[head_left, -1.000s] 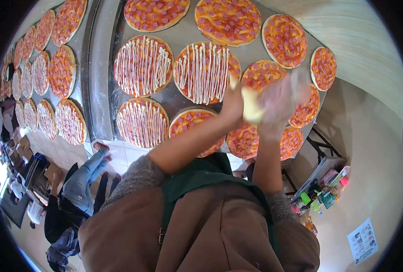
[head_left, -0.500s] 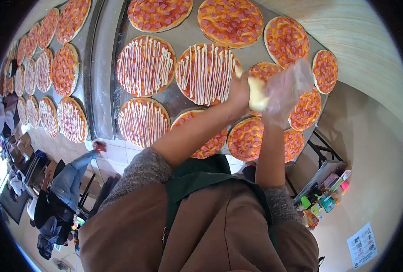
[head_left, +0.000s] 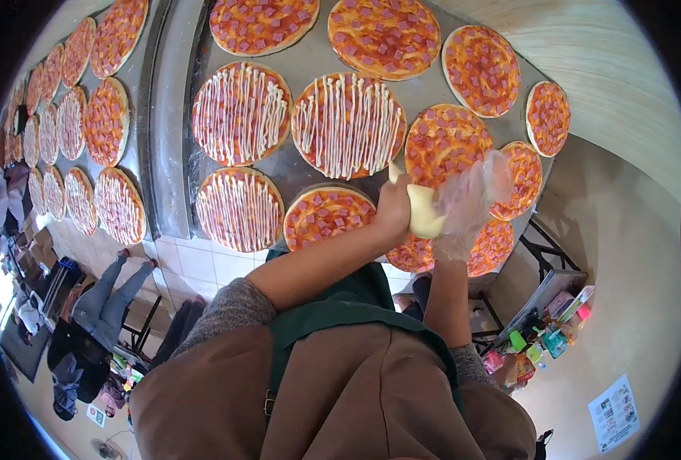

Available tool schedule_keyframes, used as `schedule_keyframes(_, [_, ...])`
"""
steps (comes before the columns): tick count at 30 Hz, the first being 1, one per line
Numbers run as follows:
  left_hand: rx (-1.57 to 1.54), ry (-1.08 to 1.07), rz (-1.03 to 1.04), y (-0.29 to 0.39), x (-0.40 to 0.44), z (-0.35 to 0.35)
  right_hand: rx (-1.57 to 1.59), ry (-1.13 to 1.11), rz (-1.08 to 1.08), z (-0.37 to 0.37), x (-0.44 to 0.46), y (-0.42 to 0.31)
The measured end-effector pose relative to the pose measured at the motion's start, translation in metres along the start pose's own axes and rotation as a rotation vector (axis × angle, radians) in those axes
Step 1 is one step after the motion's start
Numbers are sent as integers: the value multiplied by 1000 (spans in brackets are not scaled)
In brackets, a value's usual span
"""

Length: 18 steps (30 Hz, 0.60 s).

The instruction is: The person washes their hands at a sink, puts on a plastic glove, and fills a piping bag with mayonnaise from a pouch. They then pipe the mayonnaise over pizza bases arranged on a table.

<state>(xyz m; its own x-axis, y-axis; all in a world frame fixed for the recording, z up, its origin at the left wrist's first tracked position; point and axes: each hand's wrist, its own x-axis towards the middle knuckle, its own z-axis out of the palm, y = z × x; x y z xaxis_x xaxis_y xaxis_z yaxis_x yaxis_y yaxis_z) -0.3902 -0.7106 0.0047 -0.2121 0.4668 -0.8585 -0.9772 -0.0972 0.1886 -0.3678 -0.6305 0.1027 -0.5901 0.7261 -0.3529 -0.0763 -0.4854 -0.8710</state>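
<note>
My left hand (head_left: 393, 205) is closed on the tip end of a pale yellow piping bag (head_left: 426, 212). My right hand (head_left: 474, 201), in a clear plastic glove, grips the bag's other end. The bag's tip points up and left, near the lower right edge of a pizza striped with white sauce (head_left: 349, 125). Just above my hands lies a pizza with diced ham and no white stripes (head_left: 448, 144). Another unstriped pizza (head_left: 329, 218) lies left of my left hand. Two more striped pizzas lie farther left.
The metal table (head_left: 298, 180) holds several more pizzas. Across a gap, a second table (head_left: 140, 115) carries several pizzas. A person in jeans (head_left: 100, 310) is at the lower left. On the right are a shelf with colourful items (head_left: 549, 326) and a wall notice (head_left: 615, 414).
Both hands and the bag have moved down, towards my body, uncovering more of the unstriped pizza above them. The person at the lower left has shifted.
</note>
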Motion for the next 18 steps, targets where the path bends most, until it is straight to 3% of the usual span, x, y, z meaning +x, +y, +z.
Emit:
schedule_keyframes(2, [61,78,10,10,4,20,-45,22,-72,-4,2,3])
schedule_keyframes(3, [101,43,55,12,26,26,-165,180,-161,-6,21,15])
schedule_keyframes(4, [71,-127,51,16,45,26,-283,335,-255,-8,36,24])
schedule_keyframes(5, [24,-91,56,7,53,23,-542,198,-502,-11,39,28])
schedule_keyframes(7, [-62,-80,-8,-8,48,13,-203,37,-183,2,6,3])
schedule_keyframes(10, [-256,-235,-186,-32,-2,-22,-519,-75,-328,-9,-41,18])
schedule_keyframes(12, [-229,-157,-284,-16,-47,-23,-496,-15,-365,-20,-87,50])
schedule_keyframes(15, [-270,-74,-209,-18,-94,-60,-546,-127,-277,-34,-132,78])
schedule_keyframes(18, [-344,181,-75,-21,-135,-90,-613,-322,-150,-39,-162,101])
